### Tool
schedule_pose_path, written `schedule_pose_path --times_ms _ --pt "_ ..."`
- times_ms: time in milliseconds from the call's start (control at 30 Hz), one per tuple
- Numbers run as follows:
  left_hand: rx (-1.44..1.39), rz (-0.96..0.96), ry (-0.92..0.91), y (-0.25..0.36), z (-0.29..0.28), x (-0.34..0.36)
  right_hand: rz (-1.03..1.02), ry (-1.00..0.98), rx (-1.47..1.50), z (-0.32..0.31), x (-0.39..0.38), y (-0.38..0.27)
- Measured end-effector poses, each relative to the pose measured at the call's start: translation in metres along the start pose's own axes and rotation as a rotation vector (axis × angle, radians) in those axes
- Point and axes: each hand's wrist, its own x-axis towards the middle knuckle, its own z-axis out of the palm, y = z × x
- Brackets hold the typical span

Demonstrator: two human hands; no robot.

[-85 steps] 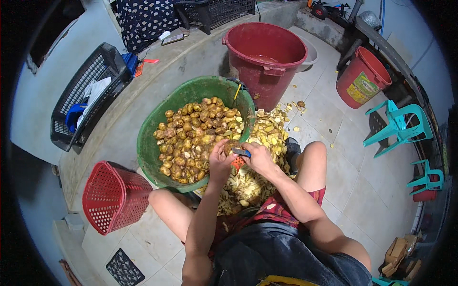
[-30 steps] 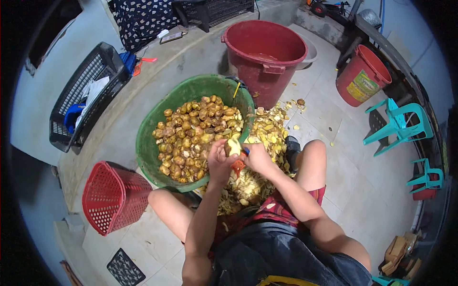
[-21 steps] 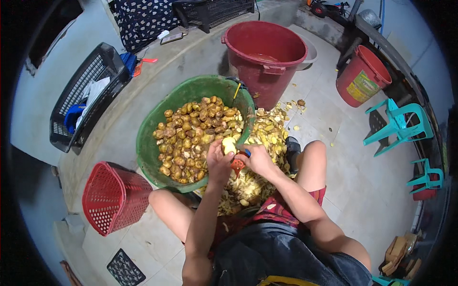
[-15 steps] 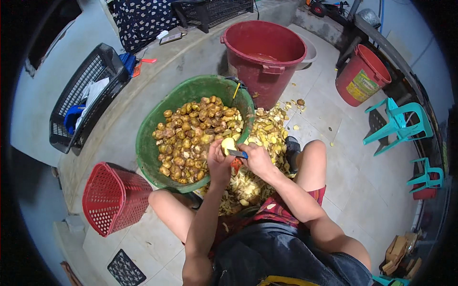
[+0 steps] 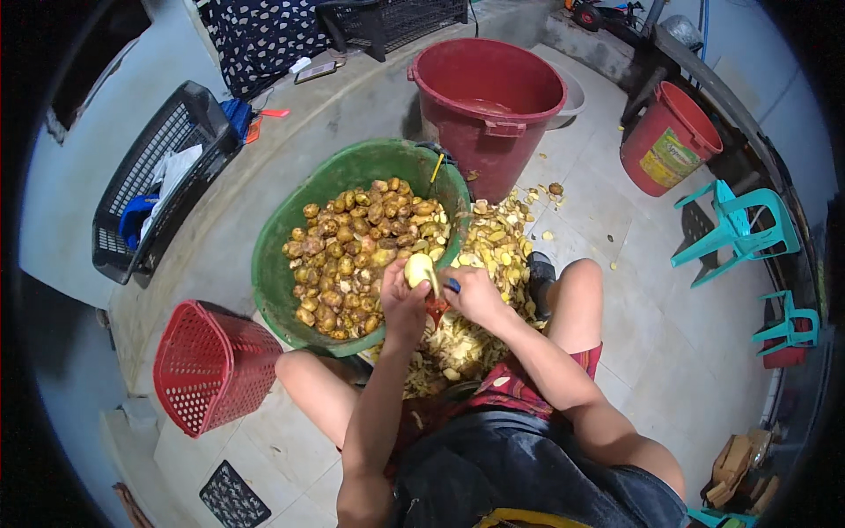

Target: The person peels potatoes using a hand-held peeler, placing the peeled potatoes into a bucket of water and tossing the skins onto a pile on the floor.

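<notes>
Centrally, a green tub heaped with brown potatoes is shown, with a pile of peelings just beside its right rim. At that rim, a pale peeled potato is gripped in the closed left hand, and a small peeler is clasped against it by the right hand.

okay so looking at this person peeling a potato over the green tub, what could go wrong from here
1. The peeler in the right hand works close to the left hand gripping the pale potato, so a slip could nick the fingers.
2. The peelings lie spread over the tiled floor between the person's legs and look slippery underfoot.
</notes>
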Motion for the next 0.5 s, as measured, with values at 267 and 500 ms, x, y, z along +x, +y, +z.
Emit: schedule_pose_path --times_ms 267,500 --pt "0.063 0.006 -0.021 0.001 0.007 -0.003 0.07 -0.04 -0.099 -0.003 0.005 0.0" --pt "0.001 -0.034 -0.069 0.01 0.012 -0.003 0.097 -0.061 0.04 0.002 0.006 0.011"
